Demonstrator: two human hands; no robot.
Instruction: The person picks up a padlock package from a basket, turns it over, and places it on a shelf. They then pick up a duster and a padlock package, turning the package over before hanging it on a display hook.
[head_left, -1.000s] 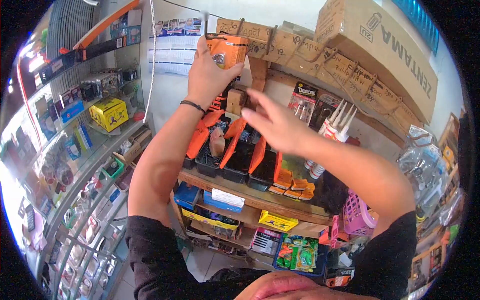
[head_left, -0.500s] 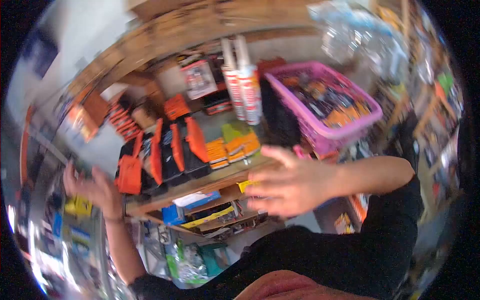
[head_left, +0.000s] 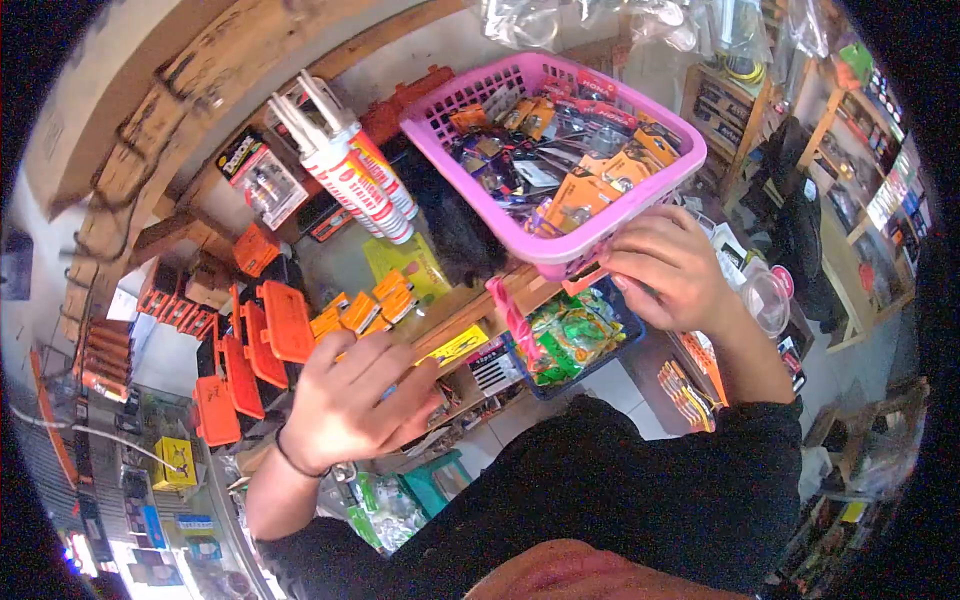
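Note:
A pink plastic basket (head_left: pixel 545 245) sits tilted in view on the shelf, filled with small carded packets. My right hand (head_left: pixel 665 265) is at its near right corner, with bent fingers gripping the basket's side just below the rim. Loosely curled, my left hand (head_left: pixel 365 395) hovers at the front edge of the shelf, in front of the orange boxes and small yellow-orange packs (head_left: pixel 380 300); nothing shows between its fingers. A pink strap (head_left: pixel 515 320) hangs below the basket.
White-and-red sealant tubes (head_left: pixel 360 185) stand left of the basket. Open orange-lidded cases (head_left: pixel 240 365) are at the shelf's left end. Below lies a blue crate with green packets (head_left: pixel 575 335). Clear plastic packaging (head_left: pixel 520 22) hangs above, and wooden racks (head_left: pixel 725 120) stand at right.
The view has swung towards the basket. My right hand, earlier spread in the air, has closed on the basket's side. My left hand has moved right and its fingers have curled.

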